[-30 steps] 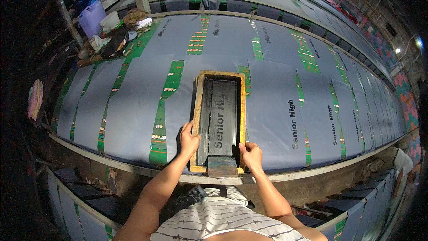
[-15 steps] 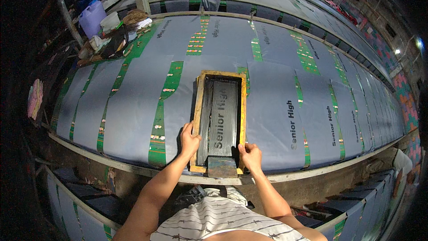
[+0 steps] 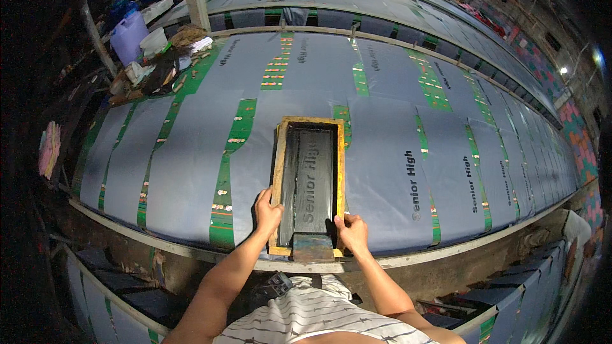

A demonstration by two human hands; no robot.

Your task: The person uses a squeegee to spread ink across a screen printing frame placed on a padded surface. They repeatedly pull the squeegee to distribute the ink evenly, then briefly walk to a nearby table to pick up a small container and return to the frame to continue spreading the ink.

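Narrow yellow frame (image 3: 340, 165), blackened inside

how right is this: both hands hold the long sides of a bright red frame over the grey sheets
Only the colour is wrong: the head view shows that the frame is yellow, not red. The left hand and right hand do hold its long sides, over the grey sheets.
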